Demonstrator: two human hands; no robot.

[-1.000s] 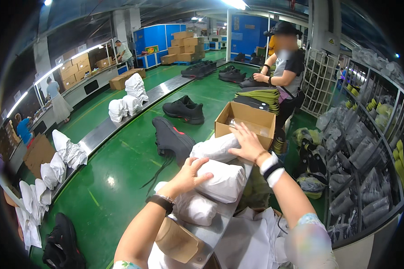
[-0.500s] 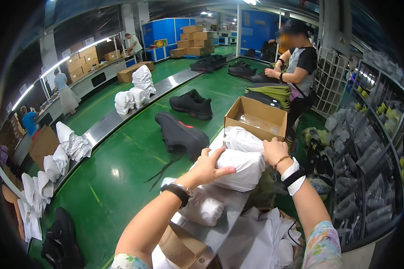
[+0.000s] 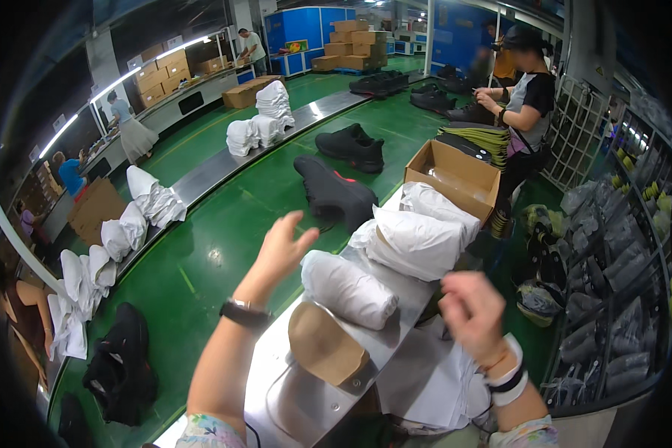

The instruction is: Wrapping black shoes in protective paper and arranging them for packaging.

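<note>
The left hand (image 3: 280, 250) is raised over the green surface (image 3: 172, 261), thumb held apart from the fingers, with nothing visible in its grasp; some of its fingers are folded out of sight. The right hand (image 3: 474, 313) is loosely curled just beside the end of the middle white bundle (image 3: 418, 243). It is blurred and its inner side is hidden, so whether it pinches anything cannot be told.

That bundle lies on the metal ledge (image 3: 328, 396) between the near white bundle (image 3: 349, 290) and the far white bundle (image 3: 440, 207), whose front it partly covers. The white wrapping hides what is inside all three. A curved brown card (image 3: 325, 343) lies in front of the near bundle, on the person's side.

Beyond the bundles stands an open cardboard box (image 3: 481, 190); something clear inside is hard to make out. Beyond the left hand, a black shoe (image 3: 336, 193) lies on the green surface. The right forearm covers part of the white sheets (image 3: 429, 381) below the ledge, and their lower part is cut off.
</note>
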